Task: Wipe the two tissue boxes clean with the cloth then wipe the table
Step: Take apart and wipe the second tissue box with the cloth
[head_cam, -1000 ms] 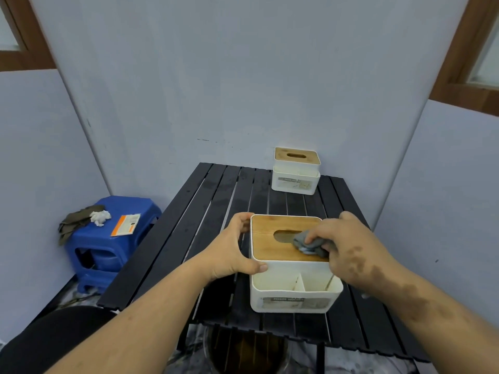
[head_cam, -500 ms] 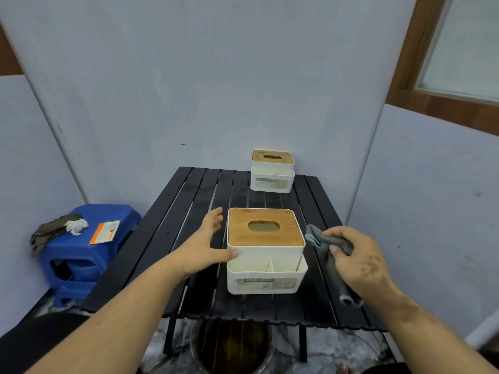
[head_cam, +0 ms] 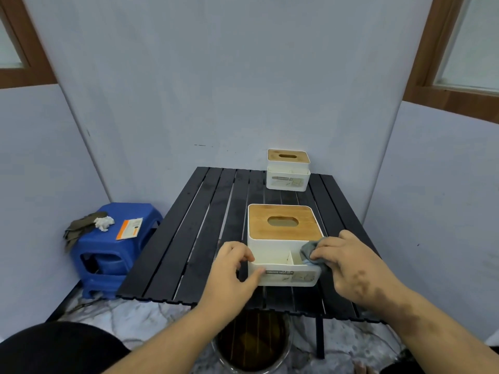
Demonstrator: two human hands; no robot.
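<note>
Two white tissue boxes (head_cam: pixel 283 247) bear wooden lids.

One head-worn camera, looking forward and down.

A single wide-angle view here, sitting above the near edge of the black slatted surface (head_cam: pixel 205 228) and tilted down across it toward the grey wall behind. It's close in: both forearms enter from the bottom corners, and the hands fill the lower middle. The wide lens bends the side walls and window frames inward. Left of the surface, a blue stool (head_cam: pixel 113 247) falls within the frame.
</note>
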